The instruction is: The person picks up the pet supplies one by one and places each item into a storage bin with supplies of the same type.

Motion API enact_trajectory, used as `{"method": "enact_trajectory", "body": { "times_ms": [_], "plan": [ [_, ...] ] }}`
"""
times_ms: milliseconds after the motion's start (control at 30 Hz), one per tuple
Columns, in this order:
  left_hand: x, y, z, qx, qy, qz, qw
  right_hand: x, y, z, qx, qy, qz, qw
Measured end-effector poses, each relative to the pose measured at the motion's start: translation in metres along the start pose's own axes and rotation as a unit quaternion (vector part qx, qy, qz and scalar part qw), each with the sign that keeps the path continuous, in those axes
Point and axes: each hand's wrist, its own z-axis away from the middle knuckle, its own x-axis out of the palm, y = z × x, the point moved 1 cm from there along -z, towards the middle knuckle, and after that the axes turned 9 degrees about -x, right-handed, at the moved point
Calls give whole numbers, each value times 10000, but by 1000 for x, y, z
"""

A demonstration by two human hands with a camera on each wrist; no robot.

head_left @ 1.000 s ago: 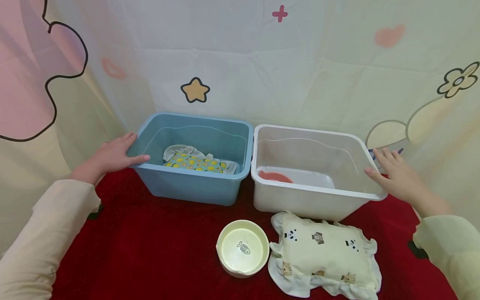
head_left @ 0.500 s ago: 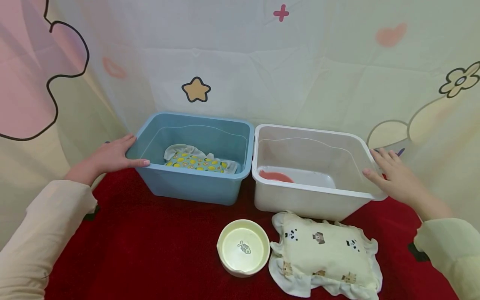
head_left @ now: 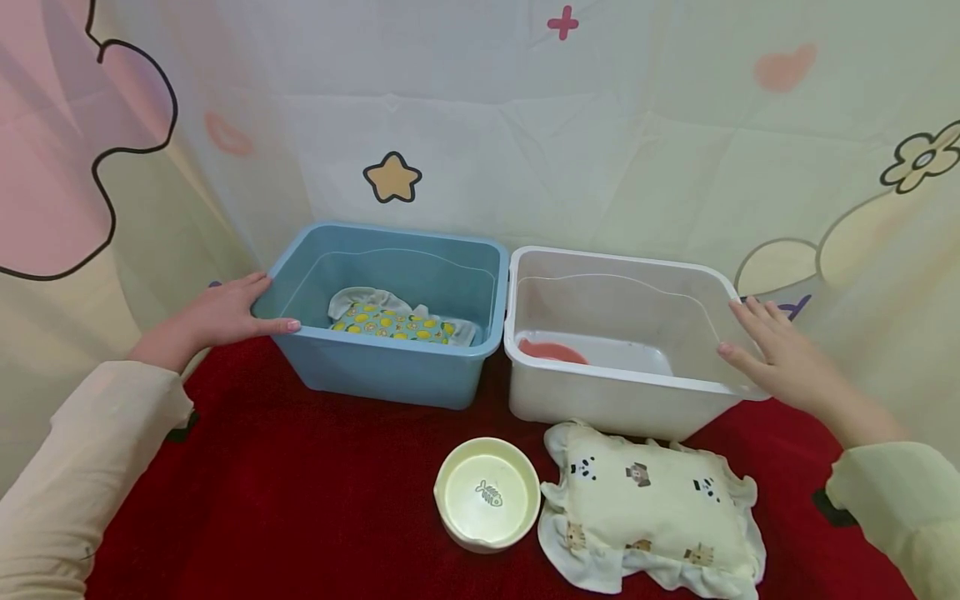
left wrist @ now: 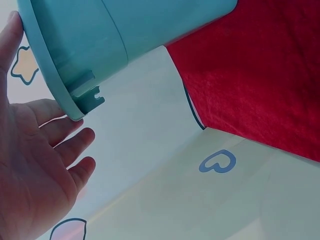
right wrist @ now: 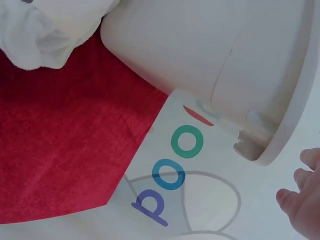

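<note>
At the left end of a blue plastic bin [head_left: 382, 375], my left hand [head_left: 228, 312] rests on the rim, thumb along the front edge. In the left wrist view its loosely extended fingers [left wrist: 75, 147] lie by the rim's outer side. Inside the bin lies a small frilled pillow [head_left: 393, 325] with a lemon print. My right hand [head_left: 795, 358] is spread by the right end of a white plastic bin [head_left: 592, 408]. The right wrist view shows its fingertips [right wrist: 286, 195] apart from the rim. An orange-pink rounded item [head_left: 553, 353] lies in the white bin, partly hidden by its front wall.
In front of the bins, a pale yellow bowl [head_left: 487, 496] with a fish-bone mark stands on the red cloth [head_left: 285, 492]. Right beside it lies a cream frilled pillow [head_left: 652, 508] with animal faces. A printed curtain [head_left: 480, 150] hangs close behind the bins.
My right hand has shifted slightly left over the white bin's right rim. The left hand stays at the blue bin, and the bins, bowl and pillows keep their places.
</note>
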Motion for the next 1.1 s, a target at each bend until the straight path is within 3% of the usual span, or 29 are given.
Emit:
{"method": "enact_trajectory", "body": {
  "times_ms": [833,1100],
  "plan": [
    [-1,-1,5,35,348,-193,9992,8,-22,2,-356,110,8,9993],
    [0,0,4,27,298,-186,9994,13,-27,2,-291,74,-51,9995]
  ]
}}
